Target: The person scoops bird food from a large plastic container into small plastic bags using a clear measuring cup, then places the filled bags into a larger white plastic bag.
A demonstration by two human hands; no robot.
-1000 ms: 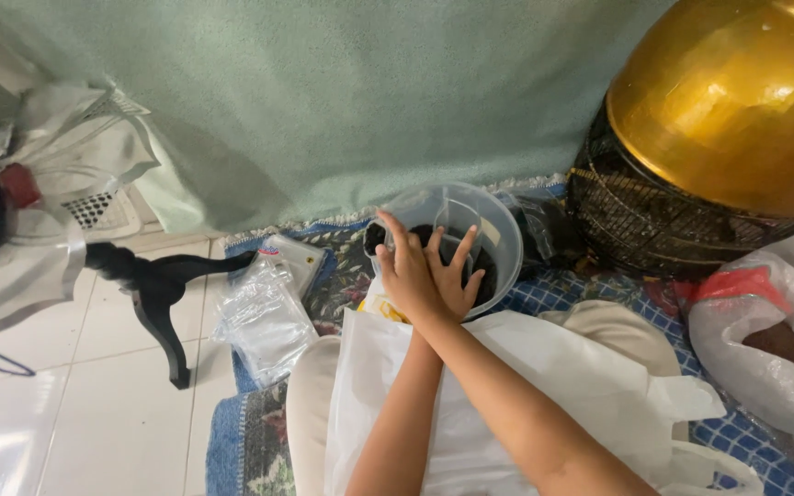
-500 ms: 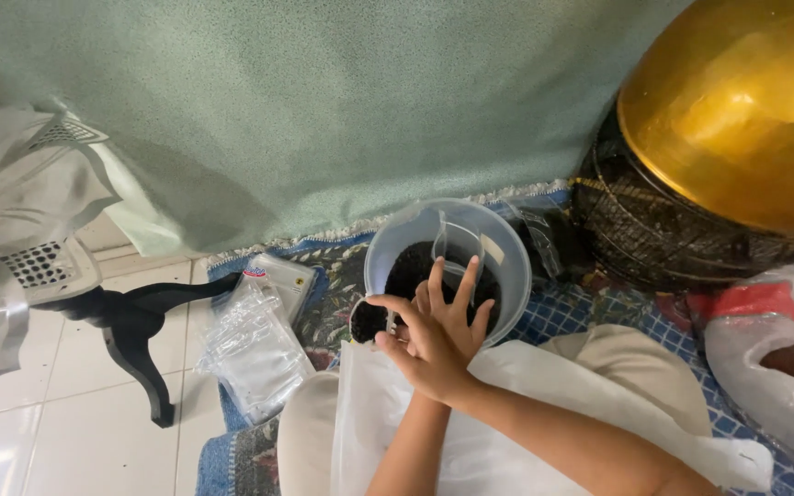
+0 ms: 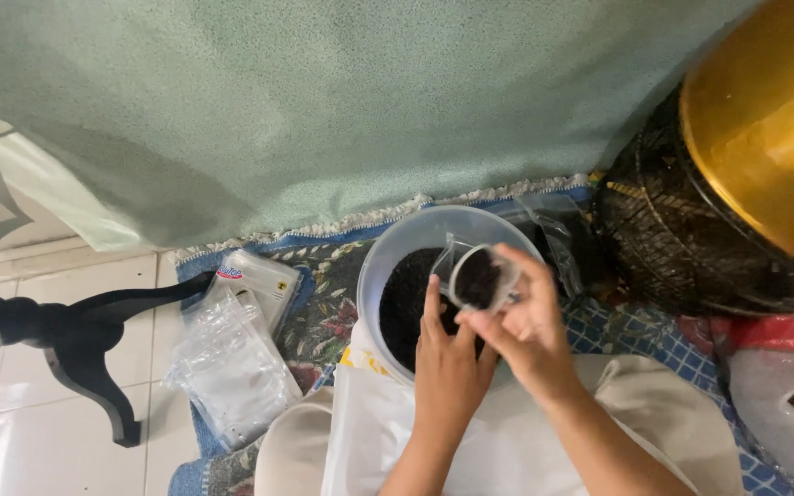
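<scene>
**Small clear cup coming up loaded over the tub**

The small clear cup (image 3: pixel 482 277), dark with granules, is hanging tilted just above the round plastic tub (image 3: pixel 388 266) of the same dark grains. The right hand (image 3: pixel 530 335) is gripping it, fingers (image 3: pixel 527 266) clamped around its rim and side. The left hand (image 3: pixel 448 367) is resting at the tub's near edge, fingers together and pointing in, holding nothing. This looks like the scooping step; next the cup seemingly needs carrying level so nothing spills. Clear bags (image 3: pixel 232 367) are lying left on the patterned mat (image 3: pixel 319 317), a brass bowl (image 3: pixel 769 119) looming right.
</scene>
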